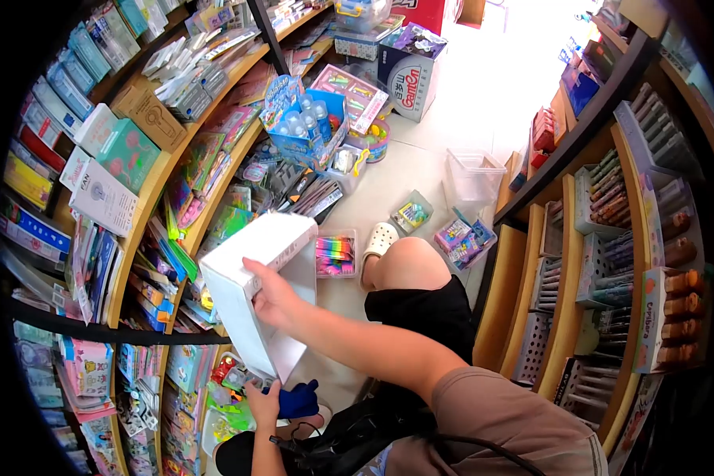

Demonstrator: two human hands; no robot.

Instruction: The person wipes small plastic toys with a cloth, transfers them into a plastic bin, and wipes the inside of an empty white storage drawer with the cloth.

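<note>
My right hand (271, 295) is closed on the side wall of a white open box (234, 274), which is tipped up with its hollow side toward me. Lower down, my left hand (263, 403) is beside the box's bottom corner. A bunched dark blue cloth (297, 400) is against that hand, and its fingers look closed on it, though partly hidden. Just behind the box, a clear bin (337, 271) of rainbow-coloured items stands on the floor. Colourful packets (228, 403) lie beneath my left hand.
Crowded shelves curve along the left (155, 190), and a pen rack (567, 262) rises on the right. On the tiled floor stand a blue display box (305, 131), an empty clear bin (474, 176), a small tray (412, 214) and a bin of purple packets (462, 239). My knee (408, 266) is bent between them.
</note>
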